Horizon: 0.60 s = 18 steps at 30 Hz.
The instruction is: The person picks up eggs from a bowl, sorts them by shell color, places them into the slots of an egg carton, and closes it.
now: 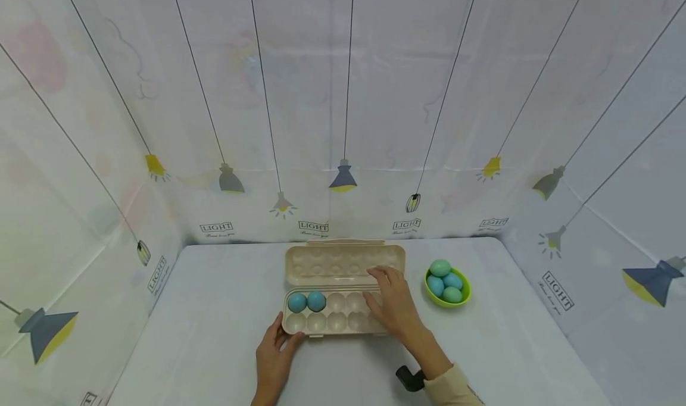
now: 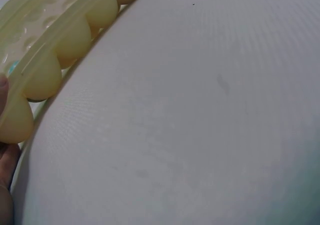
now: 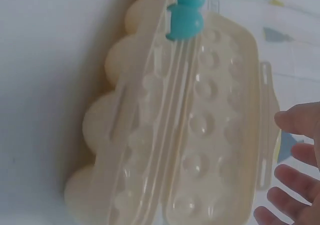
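Egg carton (image 3: 207,125) cut off by right wrist view's edges

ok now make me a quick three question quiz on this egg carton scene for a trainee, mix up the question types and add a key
1. Count: how many eggs can be seen sitting in the egg carton?
2. True or false: the right hand is holding an egg.
3. Choose one: in the head view, the green bowl stands (a) left of the carton, (b) right of the carton, (c) on the carton's lid.

Key:
1. Two, side by side at the left end of the far row.
2. False; the hand is empty.
3. b
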Motion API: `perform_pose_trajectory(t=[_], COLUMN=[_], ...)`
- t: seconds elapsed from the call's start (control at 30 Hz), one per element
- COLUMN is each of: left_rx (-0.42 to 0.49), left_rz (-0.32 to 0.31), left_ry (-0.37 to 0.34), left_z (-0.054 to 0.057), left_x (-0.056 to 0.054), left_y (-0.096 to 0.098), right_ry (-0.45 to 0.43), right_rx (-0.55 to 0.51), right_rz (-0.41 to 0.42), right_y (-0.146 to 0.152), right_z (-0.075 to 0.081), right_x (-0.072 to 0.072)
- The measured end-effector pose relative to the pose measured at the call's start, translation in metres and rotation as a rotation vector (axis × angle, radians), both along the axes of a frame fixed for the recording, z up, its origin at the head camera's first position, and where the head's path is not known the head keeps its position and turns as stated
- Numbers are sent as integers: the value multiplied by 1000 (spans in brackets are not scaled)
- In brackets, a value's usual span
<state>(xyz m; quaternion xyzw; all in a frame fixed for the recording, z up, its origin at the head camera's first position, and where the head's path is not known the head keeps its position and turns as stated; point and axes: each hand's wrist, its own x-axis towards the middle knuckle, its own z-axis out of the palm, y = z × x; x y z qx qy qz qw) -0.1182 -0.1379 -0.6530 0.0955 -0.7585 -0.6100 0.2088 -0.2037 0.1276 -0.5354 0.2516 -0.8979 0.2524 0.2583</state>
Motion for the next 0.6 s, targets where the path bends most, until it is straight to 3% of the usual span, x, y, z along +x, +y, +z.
perform_pose_trajectory(t=[0.3,0.47,0.6], left_rx=[2,-10,-10], left_rz=[-1,7,-8], left_ry=[-24,12,17], left_z=[21,11,1], left_x=[5,4,2], left_y=[9,5,1], right_ry=[59,57,-19], right_rx=[-30,-34,-46], right_rz=[-89,-155,-205], right_y=[48,77,99], right_z=[5,-2,-10], right_x=[-15,-28,-38])
